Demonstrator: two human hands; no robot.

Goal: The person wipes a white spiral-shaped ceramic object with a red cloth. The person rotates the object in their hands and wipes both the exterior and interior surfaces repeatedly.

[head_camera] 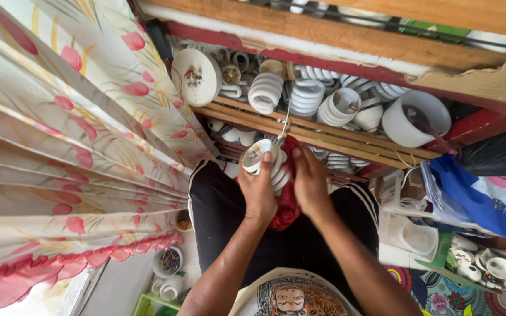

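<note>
Left hand grips a spiral bulb over the lap, thumb on its base for steadiness. Right hand presses a red cloth against it. Bulb-filled wooden shelf beyond.

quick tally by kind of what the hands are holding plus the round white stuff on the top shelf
Spiral bulb in the left hand: 1
Red cloth under the right hand: 1
White spiral bulbs on the shelf, clearly visible, e.g.: 3
Round white disc: 1
White cup-shaped housing: 1
Total: 7; more bulbs behind are too hidden to count.
</note>
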